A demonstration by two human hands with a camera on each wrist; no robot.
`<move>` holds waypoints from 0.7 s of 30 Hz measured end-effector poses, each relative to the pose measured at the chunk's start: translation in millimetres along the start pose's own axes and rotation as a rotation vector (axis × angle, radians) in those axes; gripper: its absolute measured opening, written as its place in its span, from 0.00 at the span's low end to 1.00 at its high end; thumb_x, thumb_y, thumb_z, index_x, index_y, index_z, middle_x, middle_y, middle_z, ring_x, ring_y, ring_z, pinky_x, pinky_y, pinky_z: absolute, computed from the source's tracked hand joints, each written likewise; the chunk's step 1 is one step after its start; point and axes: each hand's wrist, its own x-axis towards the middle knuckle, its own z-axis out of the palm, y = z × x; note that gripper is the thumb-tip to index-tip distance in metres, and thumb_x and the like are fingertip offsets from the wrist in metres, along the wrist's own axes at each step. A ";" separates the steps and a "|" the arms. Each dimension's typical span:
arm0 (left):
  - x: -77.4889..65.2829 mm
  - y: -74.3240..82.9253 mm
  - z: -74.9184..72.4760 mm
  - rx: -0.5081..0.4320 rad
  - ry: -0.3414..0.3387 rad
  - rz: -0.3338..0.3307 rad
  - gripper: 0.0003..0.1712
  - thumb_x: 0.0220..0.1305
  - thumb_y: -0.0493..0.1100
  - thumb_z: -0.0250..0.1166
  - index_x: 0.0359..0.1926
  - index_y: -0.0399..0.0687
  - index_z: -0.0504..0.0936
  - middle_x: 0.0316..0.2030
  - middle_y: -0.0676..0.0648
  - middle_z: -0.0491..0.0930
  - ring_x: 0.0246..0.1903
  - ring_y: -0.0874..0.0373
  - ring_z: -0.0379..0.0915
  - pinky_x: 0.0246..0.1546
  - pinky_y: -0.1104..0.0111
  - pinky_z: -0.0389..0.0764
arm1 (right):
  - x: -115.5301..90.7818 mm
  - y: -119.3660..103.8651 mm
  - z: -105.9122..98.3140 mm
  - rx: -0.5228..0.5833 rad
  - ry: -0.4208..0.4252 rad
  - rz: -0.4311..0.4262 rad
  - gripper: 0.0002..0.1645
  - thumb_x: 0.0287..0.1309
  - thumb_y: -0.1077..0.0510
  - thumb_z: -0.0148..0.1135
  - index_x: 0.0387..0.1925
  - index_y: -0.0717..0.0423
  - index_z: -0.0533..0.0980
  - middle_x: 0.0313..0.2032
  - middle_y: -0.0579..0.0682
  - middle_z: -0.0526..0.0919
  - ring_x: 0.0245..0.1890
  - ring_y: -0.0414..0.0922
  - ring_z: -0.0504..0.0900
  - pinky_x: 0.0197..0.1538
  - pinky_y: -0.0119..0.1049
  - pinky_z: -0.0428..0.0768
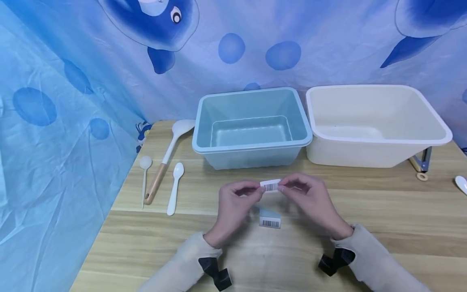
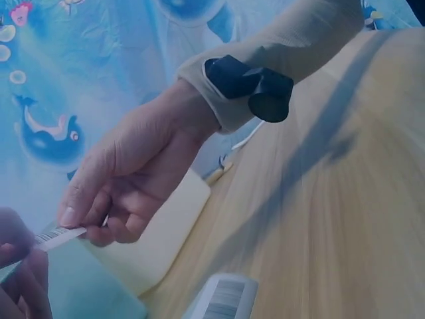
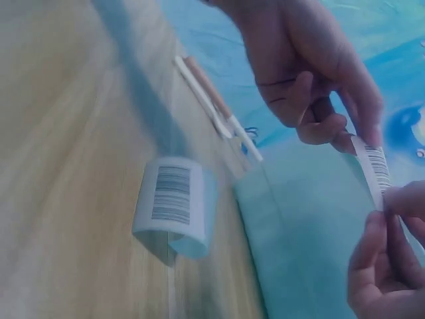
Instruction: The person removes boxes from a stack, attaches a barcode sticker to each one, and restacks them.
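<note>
Label [image 1: 270, 185] below and right of head frame's centre, barcode showing. Left hand [image 1: 235, 205] pinches left end, right hand [image 1: 311, 198] pinches right end; hands near, not touching. Second label [image 1: 270, 222], curled, on table [image 1: 164, 251] just below. Blue bin [image 1: 251, 156] upper middle, white bin [image 1: 365, 155] upper right. Ladle [image 1: 169, 153], spoon [image 1: 175, 188] left of centre.

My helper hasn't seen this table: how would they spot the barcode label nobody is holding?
Start at the light blue bin toward the back of the wooden table. Come nearer, between the left hand and right hand. The loose label rests there on the table, curled and partly bluish, while the held label is pinched by both hands.
</note>
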 end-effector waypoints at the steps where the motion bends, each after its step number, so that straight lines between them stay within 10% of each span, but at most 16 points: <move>1: 0.7 -1.5 -1.7 0.020 0.013 0.008 0.05 0.54 0.37 0.72 0.33 0.42 0.88 0.32 0.43 0.88 0.29 0.63 0.81 0.31 0.75 0.80 | 1.1 0.6 2.2 0.001 0.010 -0.001 0.06 0.56 0.63 0.67 0.37 0.55 0.82 0.37 0.50 0.86 0.36 0.37 0.83 0.42 0.29 0.82; 13: 22.8 -22.8 -21.0 0.165 0.149 0.107 0.05 0.53 0.39 0.73 0.33 0.43 0.89 0.28 0.44 0.88 0.28 0.58 0.82 0.30 0.73 0.81 | 31.6 11.8 32.3 -0.147 0.126 -0.341 0.10 0.47 0.69 0.72 0.33 0.55 0.85 0.31 0.48 0.88 0.30 0.34 0.81 0.37 0.26 0.82; 21: 43.5 -36.3 -29.0 0.197 0.177 0.117 0.06 0.54 0.39 0.73 0.33 0.42 0.89 0.29 0.44 0.88 0.26 0.60 0.80 0.27 0.75 0.78 | 52.2 22.6 42.0 -0.208 0.119 -0.402 0.10 0.47 0.69 0.72 0.34 0.56 0.85 0.34 0.52 0.89 0.34 0.44 0.87 0.40 0.25 0.83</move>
